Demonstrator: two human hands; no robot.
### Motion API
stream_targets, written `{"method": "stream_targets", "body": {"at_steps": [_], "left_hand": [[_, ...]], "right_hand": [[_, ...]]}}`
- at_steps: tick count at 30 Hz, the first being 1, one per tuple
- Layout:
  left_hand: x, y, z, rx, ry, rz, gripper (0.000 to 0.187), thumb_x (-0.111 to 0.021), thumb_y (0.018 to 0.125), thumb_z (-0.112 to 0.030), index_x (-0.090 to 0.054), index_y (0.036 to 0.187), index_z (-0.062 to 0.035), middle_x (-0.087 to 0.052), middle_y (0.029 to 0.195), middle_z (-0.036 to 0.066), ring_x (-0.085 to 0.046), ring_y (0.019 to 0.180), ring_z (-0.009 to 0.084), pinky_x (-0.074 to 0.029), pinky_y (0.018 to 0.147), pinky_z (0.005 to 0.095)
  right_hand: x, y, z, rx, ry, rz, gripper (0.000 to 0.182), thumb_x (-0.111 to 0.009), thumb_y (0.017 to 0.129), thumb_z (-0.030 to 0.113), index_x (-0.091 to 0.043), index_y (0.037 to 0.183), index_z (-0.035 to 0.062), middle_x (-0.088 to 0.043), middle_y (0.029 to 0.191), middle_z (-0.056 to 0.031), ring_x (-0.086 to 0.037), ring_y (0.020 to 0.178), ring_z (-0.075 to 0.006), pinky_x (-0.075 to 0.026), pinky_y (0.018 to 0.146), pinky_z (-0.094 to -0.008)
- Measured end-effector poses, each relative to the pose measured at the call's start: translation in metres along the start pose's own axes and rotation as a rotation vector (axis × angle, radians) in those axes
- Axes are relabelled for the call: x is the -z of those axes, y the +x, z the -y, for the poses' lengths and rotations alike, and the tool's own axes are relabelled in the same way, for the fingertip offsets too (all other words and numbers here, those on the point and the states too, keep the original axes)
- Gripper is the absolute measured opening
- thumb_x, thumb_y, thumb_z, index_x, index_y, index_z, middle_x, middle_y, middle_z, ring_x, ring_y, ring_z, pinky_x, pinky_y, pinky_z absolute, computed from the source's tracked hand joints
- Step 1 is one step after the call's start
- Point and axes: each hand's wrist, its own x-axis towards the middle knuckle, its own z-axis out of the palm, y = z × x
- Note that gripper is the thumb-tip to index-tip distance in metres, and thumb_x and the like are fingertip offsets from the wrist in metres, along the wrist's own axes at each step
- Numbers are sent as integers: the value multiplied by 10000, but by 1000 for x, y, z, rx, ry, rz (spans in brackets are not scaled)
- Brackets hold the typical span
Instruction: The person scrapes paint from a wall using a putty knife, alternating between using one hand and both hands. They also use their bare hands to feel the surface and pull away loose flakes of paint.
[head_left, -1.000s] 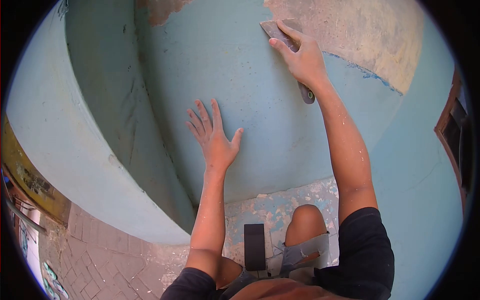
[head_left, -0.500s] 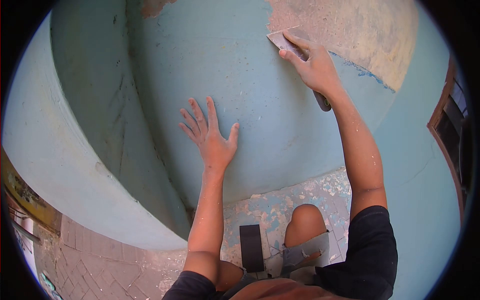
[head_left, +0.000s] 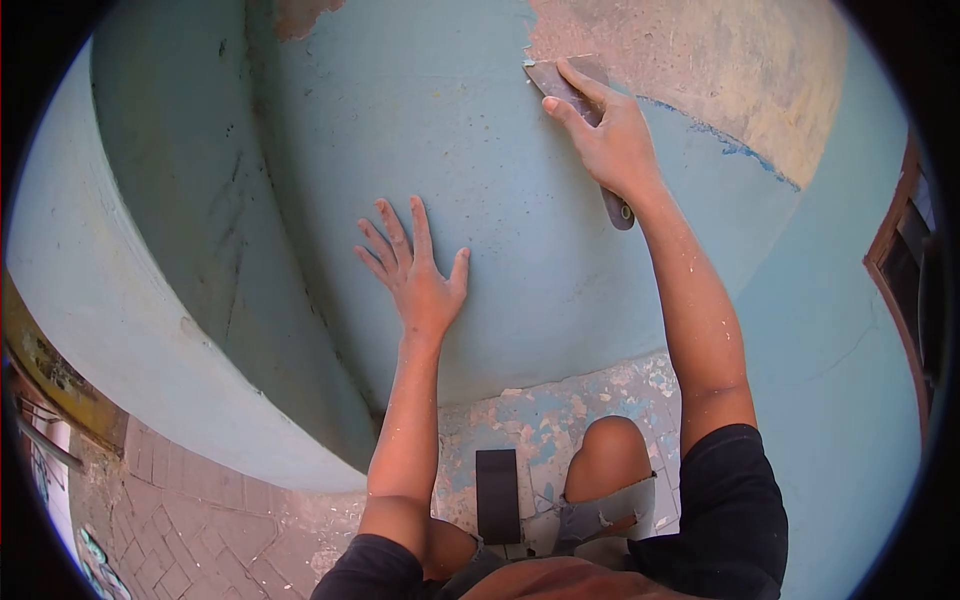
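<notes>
My right hand (head_left: 612, 140) is closed around a paint scraper (head_left: 565, 82), whose dark handle sticks out below the wrist. The scraper's wide blade touches the wall at the edge between blue paint and a bare pinkish patch (head_left: 690, 60). A small light flake shows at the blade's left corner. My left hand (head_left: 420, 275) lies flat on the light blue wall (head_left: 500, 290), fingers spread, holding nothing. Dust whitens its fingertips.
Paint chips litter the floor (head_left: 570, 400) at the wall's foot. Between my knees is a dark rectangular piece (head_left: 498, 495). A curved low wall (head_left: 190, 340) rises on the left, with brick paving (head_left: 190, 540) beyond. A brown-framed opening (head_left: 885, 245) is at the right.
My right hand and the scraper have shifted slightly left along the paint edge, and the handle has swung left. My left hand stays on the wall.
</notes>
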Motion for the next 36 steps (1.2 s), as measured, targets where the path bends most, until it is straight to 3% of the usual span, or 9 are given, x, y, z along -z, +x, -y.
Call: {"method": "stream_targets", "body": {"at_steps": [15,21,23,36], "left_hand": [[-2,0,1,-13,-30,-50,994,-792,830,-323,-274,1665,-170,-32,1754,172,39,1580,509,3,1203,737],[-6,1,0,-15,-27,-59,967,-794,835,-318,-304,1656,-169,-54,1753,175,23,1586,494,15,1212,719],[-2,0,2,-19,-28,-61,963,-803,834,-312,-317,1652,-166,-61,1752,179,24,1589,485,23,1216,705],[3,-1,10,-50,-29,-41,943,-803,828,-278,-341,1643,-178,-83,1757,139,-1,1601,446,29,1238,673]], "right_hand": [[-1,-3,-3,82,-82,1,507,-695,976,379,-634,1446,200,-720,1247,-222,-699,1127,-375,-520,1017,-427],[3,4,1,131,-112,-13,544,-702,966,391,-612,1466,196,-719,1258,-212,-692,1146,-375,-516,1026,-431],[5,-6,4,5,-82,69,552,-698,966,394,-609,1469,187,-717,1263,-213,-688,1157,-371,-514,1025,-426],[-8,-3,7,76,40,15,563,-704,960,352,-597,1469,136,-683,1326,-229,-655,1227,-393,-493,1054,-418]]}}
